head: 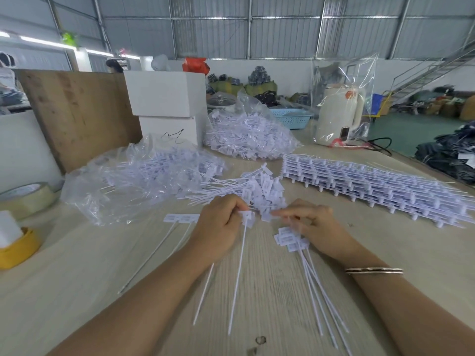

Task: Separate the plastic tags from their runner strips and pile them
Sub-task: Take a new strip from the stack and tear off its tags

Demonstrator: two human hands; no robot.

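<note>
Tags point(262, 194) are piled at twelve o'clock from the hands, on the worktop point(102, 265). One tag point(247, 217) is pinched by its flat head in the left hand point(218, 227). The right hand point(312, 222) is curled, but it cannot be told what is held. More uncut strips point(372, 191) are stacked at two o'clock. Tags look light, thin and bendy. They are best held by the head.
</note>
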